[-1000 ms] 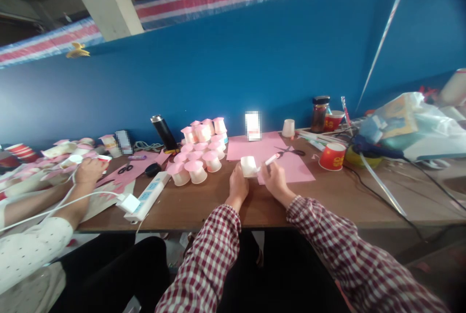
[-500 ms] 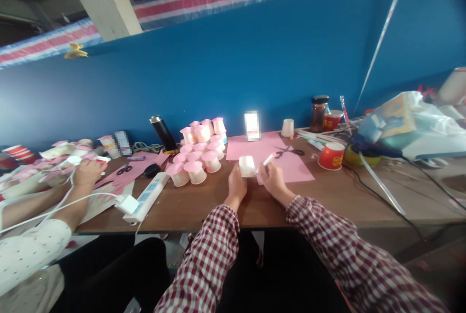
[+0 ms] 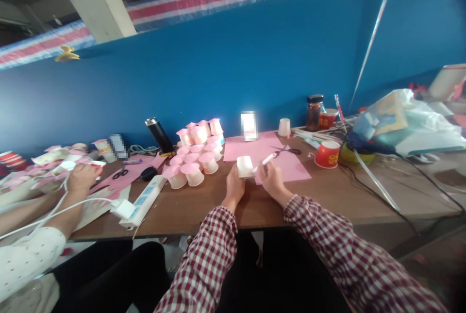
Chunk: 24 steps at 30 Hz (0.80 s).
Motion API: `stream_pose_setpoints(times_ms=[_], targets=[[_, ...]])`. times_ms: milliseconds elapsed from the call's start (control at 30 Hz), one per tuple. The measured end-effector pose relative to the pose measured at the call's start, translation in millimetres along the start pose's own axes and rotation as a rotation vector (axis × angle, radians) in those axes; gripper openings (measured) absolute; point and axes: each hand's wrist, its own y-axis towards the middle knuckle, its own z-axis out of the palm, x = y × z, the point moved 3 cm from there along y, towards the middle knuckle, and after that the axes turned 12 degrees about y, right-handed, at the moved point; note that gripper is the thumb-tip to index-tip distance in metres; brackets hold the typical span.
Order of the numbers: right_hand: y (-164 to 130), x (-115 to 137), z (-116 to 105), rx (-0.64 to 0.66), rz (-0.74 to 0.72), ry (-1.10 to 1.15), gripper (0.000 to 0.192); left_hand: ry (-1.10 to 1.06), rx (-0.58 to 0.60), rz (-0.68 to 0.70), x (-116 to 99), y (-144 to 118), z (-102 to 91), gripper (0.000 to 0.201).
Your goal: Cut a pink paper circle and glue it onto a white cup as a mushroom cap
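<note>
- In the middle of the frame, the left hand (image 3: 234, 188) grips a white cup (image 3: 244, 166).
- The right hand (image 3: 271, 178) pinches a glue stick (image 3: 268, 159) by it; gluing looks under way.

Left hand (image 3: 234, 188) grips white cup (image 3: 244, 166); right hand (image 3: 271, 180) grips pen (image 3: 267, 160).

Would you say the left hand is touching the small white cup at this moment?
Touching. The head view shows the left hand gripping the white cup from below, fingers against its side with no gap, while the right hand holds a pink-tipped glue stick beside it.
</note>
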Motion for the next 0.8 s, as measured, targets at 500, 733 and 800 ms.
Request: stream_pose_setpoints(times_ms=[500,733,800], targets=[[0.7,1.1,1.5,0.051,0.006,0.076,0.025,-0.051,-0.026,-0.06,6.4,0.6,1.0,0.038],[0.0,1.1,1.8,0.037,0.012,0.104,0.027,-0.115,-0.02,-0.098,5.9,1.3,0.1,0.037],[0.0,0.6,1.3,0.019,0.014,0.101,0.027,-0.133,-0.015,-0.102,4.7,1.3,-0.3,0.035]])
